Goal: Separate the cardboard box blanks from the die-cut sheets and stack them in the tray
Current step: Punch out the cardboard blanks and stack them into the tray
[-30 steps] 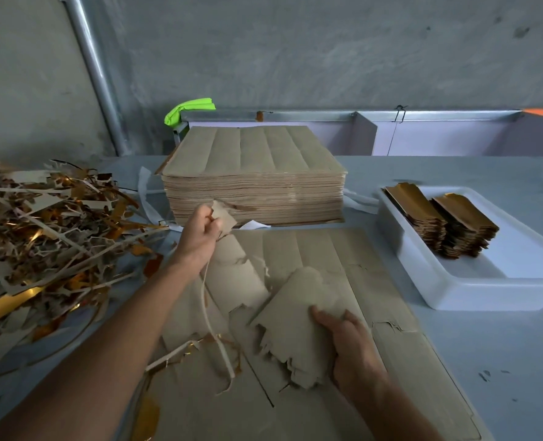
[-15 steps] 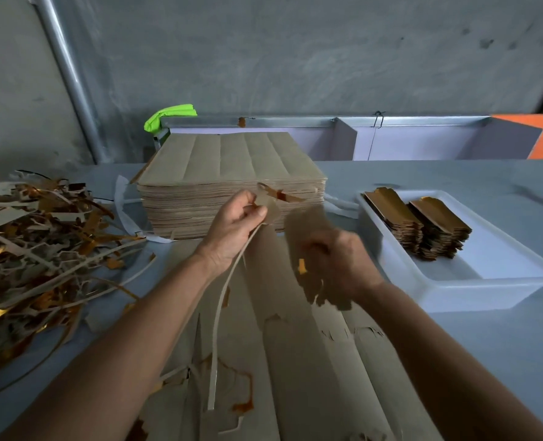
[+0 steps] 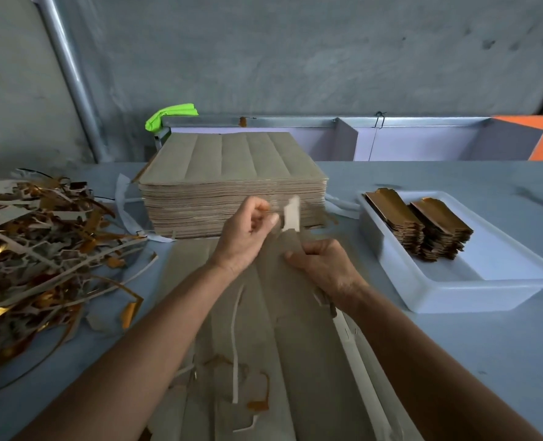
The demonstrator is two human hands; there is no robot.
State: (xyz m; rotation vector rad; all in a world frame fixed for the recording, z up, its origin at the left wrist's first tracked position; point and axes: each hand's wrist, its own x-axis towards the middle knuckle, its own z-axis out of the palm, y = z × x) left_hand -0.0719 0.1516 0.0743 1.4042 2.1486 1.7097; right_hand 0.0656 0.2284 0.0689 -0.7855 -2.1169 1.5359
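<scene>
Both your hands are raised over the die-cut sheet (image 3: 263, 345): left hand (image 3: 247, 232) curled, pinching a blurred pale scrap (image 3: 291, 213); right hand (image 3: 322, 265) gripping a cardboard blank (image 3: 284, 246), mostly hidden. Finished blanks (image 3: 419, 224) sit stacked in the tray (image 3: 454, 294) to your right.

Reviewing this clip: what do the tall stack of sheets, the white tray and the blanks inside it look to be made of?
Stack of sheets: dull grey-brown paperboard, matte, with thin layered edges and pressed crease lines. White tray: probably moulded plastic, smooth with rounded rim and corners. Blanks in the tray: likely the same board, with a shiny gold foil-like face and brown layered edges.
</scene>
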